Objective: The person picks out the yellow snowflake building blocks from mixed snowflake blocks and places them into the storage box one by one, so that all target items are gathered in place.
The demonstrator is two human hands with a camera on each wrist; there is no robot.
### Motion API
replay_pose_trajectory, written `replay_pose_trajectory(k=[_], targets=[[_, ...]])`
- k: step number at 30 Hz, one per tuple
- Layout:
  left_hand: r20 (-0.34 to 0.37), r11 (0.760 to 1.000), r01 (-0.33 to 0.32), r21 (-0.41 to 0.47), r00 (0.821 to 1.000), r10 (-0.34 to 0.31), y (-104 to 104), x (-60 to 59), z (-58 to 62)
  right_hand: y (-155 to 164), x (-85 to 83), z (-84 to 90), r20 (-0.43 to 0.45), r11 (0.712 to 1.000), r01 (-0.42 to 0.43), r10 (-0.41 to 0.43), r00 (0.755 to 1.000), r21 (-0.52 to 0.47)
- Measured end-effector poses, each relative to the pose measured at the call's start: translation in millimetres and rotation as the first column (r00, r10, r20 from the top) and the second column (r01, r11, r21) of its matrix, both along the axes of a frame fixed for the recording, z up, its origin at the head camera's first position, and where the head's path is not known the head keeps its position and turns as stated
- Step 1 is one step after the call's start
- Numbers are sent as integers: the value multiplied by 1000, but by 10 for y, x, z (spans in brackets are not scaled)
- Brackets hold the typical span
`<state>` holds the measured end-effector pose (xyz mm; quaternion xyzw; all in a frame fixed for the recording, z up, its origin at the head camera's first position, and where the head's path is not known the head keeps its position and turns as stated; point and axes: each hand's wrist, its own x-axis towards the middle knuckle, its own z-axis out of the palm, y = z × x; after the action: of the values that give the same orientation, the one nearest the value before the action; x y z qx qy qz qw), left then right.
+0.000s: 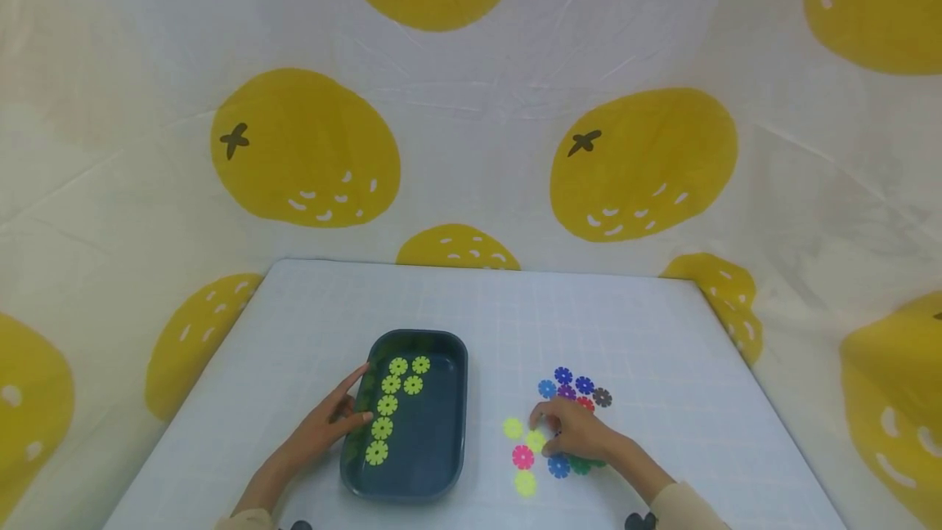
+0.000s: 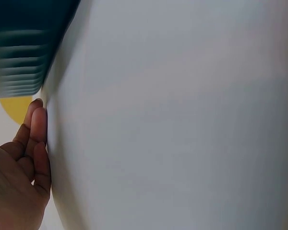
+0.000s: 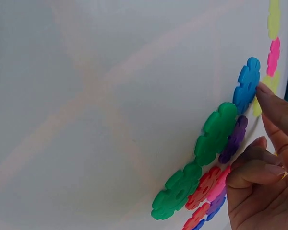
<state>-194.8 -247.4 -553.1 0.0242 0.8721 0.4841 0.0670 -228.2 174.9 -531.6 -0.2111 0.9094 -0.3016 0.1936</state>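
Note:
A dark blue-green tray (image 1: pixel 450 464) holds several yellow-green interlocking discs (image 1: pixel 382 428), notched like flowers. My left hand (image 1: pixel 331 424) rests at its left side, with thumb and index fingertip on the rim. In the left wrist view the other fingers of that left hand (image 2: pixel 26 163) lie nearly straight beside the tray wall (image 2: pixel 21 62). On the right, my right hand (image 1: pixel 577 429) has thumb and index finger at opposite edges of a yellow-green disc (image 1: pixel 536 440). The remaining fingers are curled over the disc pile. A blue disc (image 3: pixel 247 86) lies just by the thumb.
More loose discs surround the right hand: a pink disc (image 1: pixel 523 457), yellow-green ones, a light blue disc (image 1: pixel 547 388), dark blue ones and a brown disc (image 1: pixel 603 397). Green discs (image 3: pixel 216 134) lie under the hand. A white cloth (image 1: pixel 589 317) covers the table; a fruit-print curtain hangs behind.

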Motion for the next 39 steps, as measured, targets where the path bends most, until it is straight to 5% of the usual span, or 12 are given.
replay_pose_trajectory(k=[8,17,28,33,39], targets=[[14,1000,4,21,1000,-4,75,72,203,-17,7,11,5,1000,15,-16,1000,25],[4,1000,-7,-22,1000,7,13,1,-9,-57,72,30,-7,1000,12,-12,1000,-2],[-1,1000,7,-6,1000,-7,6,5,9,23,93,-7,71,990,24,-14,997,-142],[2,1000,10,-5,1000,-9,8,-3,19,44,67,-17,219,954,167,-112,969,-249],[6,1000,7,-6,1000,-7,-5,-7,-24,-11,20,43,368,869,386,-265,891,-309]])
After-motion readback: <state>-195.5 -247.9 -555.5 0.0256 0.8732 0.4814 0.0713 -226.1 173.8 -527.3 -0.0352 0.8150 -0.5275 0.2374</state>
